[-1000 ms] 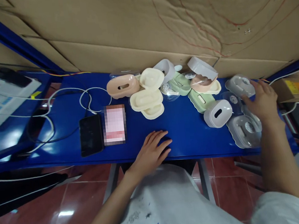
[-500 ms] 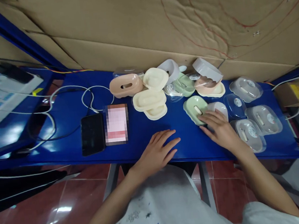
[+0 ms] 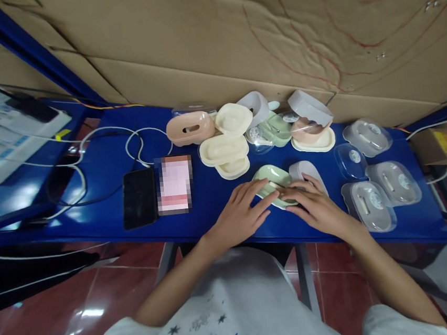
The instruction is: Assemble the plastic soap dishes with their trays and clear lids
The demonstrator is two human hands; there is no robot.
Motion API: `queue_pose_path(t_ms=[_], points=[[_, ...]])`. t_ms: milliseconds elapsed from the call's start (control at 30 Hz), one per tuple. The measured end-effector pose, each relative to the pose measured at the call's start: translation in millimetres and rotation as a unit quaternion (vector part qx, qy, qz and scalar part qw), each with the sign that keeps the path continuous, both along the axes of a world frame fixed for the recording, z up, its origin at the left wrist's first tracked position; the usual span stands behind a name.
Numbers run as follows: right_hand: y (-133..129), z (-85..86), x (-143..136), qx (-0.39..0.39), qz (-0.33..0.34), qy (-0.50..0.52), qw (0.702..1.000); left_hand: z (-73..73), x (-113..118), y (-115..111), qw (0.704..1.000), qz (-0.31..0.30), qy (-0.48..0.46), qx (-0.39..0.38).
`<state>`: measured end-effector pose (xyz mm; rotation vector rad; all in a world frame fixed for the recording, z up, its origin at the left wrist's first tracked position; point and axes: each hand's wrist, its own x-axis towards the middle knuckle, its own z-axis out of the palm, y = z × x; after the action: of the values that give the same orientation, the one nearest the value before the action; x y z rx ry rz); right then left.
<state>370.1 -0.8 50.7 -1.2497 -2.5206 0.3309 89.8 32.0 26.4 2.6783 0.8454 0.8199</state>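
By a blue desk (image 3: pixel 211 203), a black device (image 3: pixel 139 198), a pixelated rectangle (image 3: pixel 175 184), a peach shell (image 3: pixel 176 132), overlapping cream trays (image 3: pixel 224 150), a pale grey shell (image 3: pixel 305 168) and, towards the right, three clear-lidded boxes (image 3: pixel 367 137) are being supported.

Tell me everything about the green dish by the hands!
The pale green oval dish looks shiny, plastic, with a cream bar near its middle. It seems flat on the blue table, beside a pale grey rounded box. The left hand overlaps its left side; the right hand apparently touches its right end.
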Motion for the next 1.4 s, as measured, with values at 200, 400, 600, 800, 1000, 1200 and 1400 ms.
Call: queue_pose_path(t_ms=[200, 400, 600, 800, 1000, 1200, 1400], points=[[10.4, 10.7, 3.2, -0.058, 0.006, 0.017, 0.998, -16.2, 2.8, -22.8, 0.994, 0.062, -0.040, 0.075], [13.4, 2.4, -18.4, -0.010, -0.006, -0.068, 0.998, -23.5, 0.5, -28.3, 0.997, 0.051, -0.018, 0.059], [21.2, 6.6, -17.9, 0.012, 0.010, -0.071, 0.997, -18.7, -3.6, -26.5, 0.998, 0.048, 0.037, 0.019], [27.5, 23.2, 10.9, -0.012, -0.005, -0.022, 1.000, -17.4, -10.7, -27.6, 0.995, 0.046, 0.083, 0.007], [17.9, 13.0, 13.7, 0.044, 0.009, -0.078, 0.996, -11.0, -29.5, -41.3, 0.998, -0.019, 0.060, -0.015], [0.1, 6.3, -10.9, 0.116, -0.031, -0.111, 0.987, -12.4, -59.8, -52.0, 0.998, 0.008, 0.028, -0.047], [-24.7, 0.4, -47.6, 0.121, -0.022, -0.061, 0.991, -22.3, -71.2, -54.7, 0.996, 0.086, -0.028, -0.015]])
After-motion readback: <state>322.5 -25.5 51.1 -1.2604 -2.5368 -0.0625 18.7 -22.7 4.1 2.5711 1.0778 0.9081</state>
